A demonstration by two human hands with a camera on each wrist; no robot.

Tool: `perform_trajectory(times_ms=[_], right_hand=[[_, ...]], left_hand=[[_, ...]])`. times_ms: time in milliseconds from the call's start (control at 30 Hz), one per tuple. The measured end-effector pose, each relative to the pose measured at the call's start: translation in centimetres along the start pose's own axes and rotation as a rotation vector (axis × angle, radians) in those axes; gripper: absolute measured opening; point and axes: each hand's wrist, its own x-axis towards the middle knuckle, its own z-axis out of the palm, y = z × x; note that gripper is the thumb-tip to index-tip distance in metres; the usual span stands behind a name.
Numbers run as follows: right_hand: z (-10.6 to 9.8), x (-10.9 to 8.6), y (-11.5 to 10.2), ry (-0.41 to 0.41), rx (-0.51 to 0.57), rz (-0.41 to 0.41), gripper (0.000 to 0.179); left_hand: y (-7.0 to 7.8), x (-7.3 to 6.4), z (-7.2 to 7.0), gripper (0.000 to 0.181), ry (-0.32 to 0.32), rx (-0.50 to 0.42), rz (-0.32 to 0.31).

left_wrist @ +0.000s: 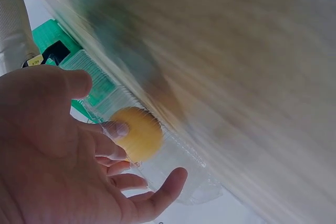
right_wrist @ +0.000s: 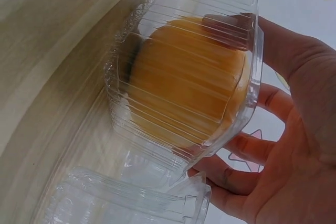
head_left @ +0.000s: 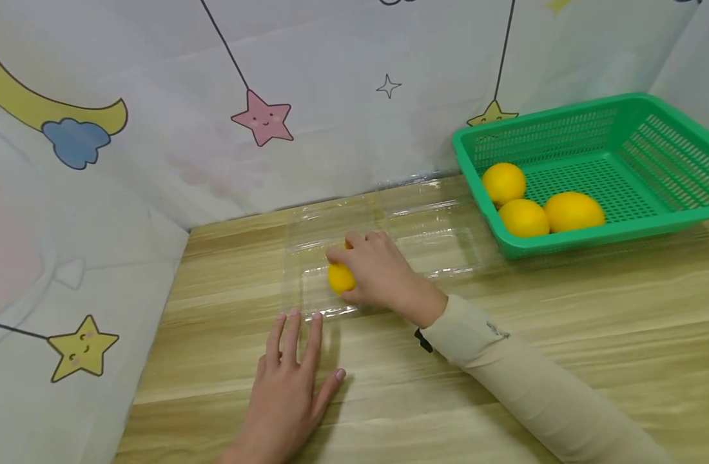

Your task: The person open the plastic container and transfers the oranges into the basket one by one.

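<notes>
My right hand [head_left: 378, 267] grips a yellow lemon [head_left: 341, 278] from above, thumb on the near side and fingers on the far side. The lemon sits within a clear plastic clamshell box [head_left: 316, 299] that lies open on the table. Through the box's ribbed wall, the right wrist view shows the lemon [right_wrist: 184, 82] low inside, with fingers and thumb reaching in around it. My left hand [head_left: 287, 386] has its fingers spread and extended, fingertips right by the box's front edge, holding nothing.
A green plastic basket [head_left: 499, 248] stands at the right, with several lemons [head_left: 573, 211] gathered in its near left corner. The open box's hinged lid half lies beside it, toward the basket. A cloth with stars [head_left: 264, 119] backs the wood-grain table [head_left: 215, 309].
</notes>
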Motion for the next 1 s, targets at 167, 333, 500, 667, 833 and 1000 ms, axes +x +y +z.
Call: perform_trajectory(times_ms=[167, 333, 500, 667, 833, 1000], right_hand=[[-0.1, 0.0, 0.1, -0.006, 0.039, -0.008, 0.053], [-0.2, 0.1, 0.1, -0.026, 0.064, 0.015, 0.056], [-0.3, 0.4, -0.1, -0.061, 0.065, 0.032, 0.055], [-0.2, 0.5, -0.2, -0.073, 0.048, 0.036, 0.055], [-0.2, 0.8, -0.4, -0.095, 0.048, 0.038, 0.057], [-0.1, 1.1, -0.7, -0.097, 0.033, 0.054, 0.058]], left_hand=[[0.0, 0.0, -0.1, 0.086, 0.002, 0.004, 0.008], [-0.2, 0.1, 0.0, 0.085, 0.04, 0.016, 0.037], [-0.3, 0.0, 0.1, 0.083, 0.063, 0.026, 0.056], [-0.3, 0.0, 0.3, 0.084, 0.055, 0.029, 0.057], [-0.4, -0.2, 0.5, 0.084, 0.066, 0.037, 0.055], [-0.6, -0.2, 0.5, 0.081, 0.092, 0.044, 0.074]])
